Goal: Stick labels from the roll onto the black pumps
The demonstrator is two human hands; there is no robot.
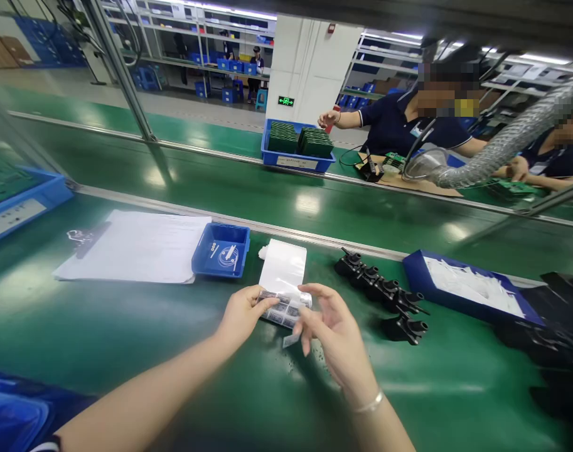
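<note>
A label sheet (284, 300) is pinched by the left hand (241, 316); a small label (290, 340) is nipped at six o'clock by the right hand (333, 336).

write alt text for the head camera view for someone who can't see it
Two bare hands, left hand and right hand, hold a sheet of small labels over a green workbench. Nearby lie black plastic parts, a small blue tray and papers.

Green bench mat (126, 326), small blue tray (220, 251), white label sheet (282, 269), black plastic parts (385, 292)
</note>
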